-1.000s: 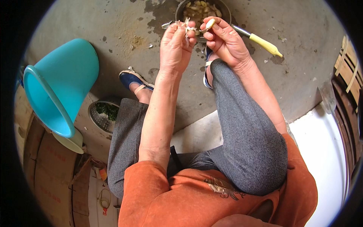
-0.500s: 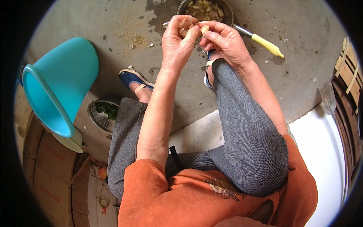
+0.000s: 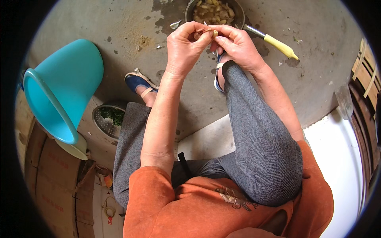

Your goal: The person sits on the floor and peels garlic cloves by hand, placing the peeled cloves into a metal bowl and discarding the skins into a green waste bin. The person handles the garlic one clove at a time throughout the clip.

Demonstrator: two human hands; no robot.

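My left hand (image 3: 181, 52) is closed, with papery reddish garlic skins (image 3: 197, 35) showing between its thumb and fingers. Close against it, my right hand (image 3: 241, 50) pinches a pale garlic clove (image 3: 215, 33) between thumb and forefinger. The fingertips of both hands meet around the clove, so part of it is hidden. Just beyond the hands, a round metal pan (image 3: 187, 15) with a yellow handle (image 3: 279, 47) stands on the floor. Inside it lie several peeled garlic cloves (image 3: 212, 12).
A tall turquoise bucket (image 3: 81, 63) stands at the left. Beside my left leg is a perforated metal colander (image 3: 104, 126) holding leafy greens (image 3: 113, 115). Bits of peel (image 3: 175, 24) lie on the concrete floor (image 3: 131, 23). Cardboard (image 3: 53, 178) is at the lower left.
Both hands have come down slightly, and the left fingertips have closed in on the clove in the right hand. A piece of peel beside the left hand shows more fully.
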